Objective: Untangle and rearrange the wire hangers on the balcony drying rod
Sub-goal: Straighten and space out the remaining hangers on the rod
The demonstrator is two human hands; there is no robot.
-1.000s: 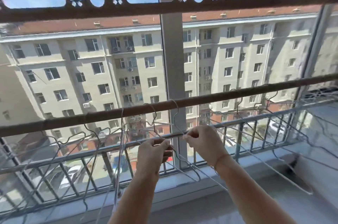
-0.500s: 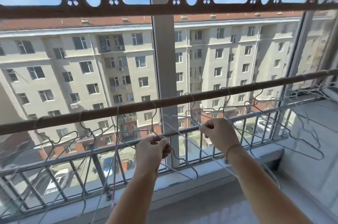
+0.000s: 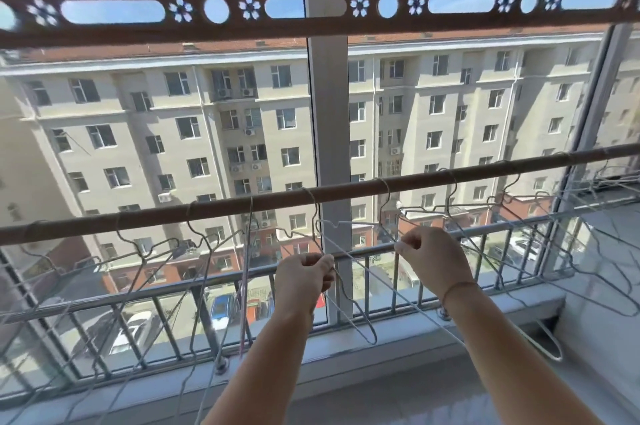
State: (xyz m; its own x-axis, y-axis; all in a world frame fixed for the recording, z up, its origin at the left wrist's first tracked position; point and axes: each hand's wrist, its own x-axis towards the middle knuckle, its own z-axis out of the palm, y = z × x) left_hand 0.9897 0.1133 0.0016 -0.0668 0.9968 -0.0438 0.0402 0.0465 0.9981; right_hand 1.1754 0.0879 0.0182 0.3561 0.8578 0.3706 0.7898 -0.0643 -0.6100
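The left hand [image 3: 304, 277] and right hand [image 3: 427, 256] each pinch the sloping shoulder wires of one wire hanger [image 3: 349, 272], its hook over the drying rod [image 3: 311, 197] near the middle. The rod runs left to right, rising rightward; hangers dangle below it. Judging by crossed wires either side, much untangling remains.
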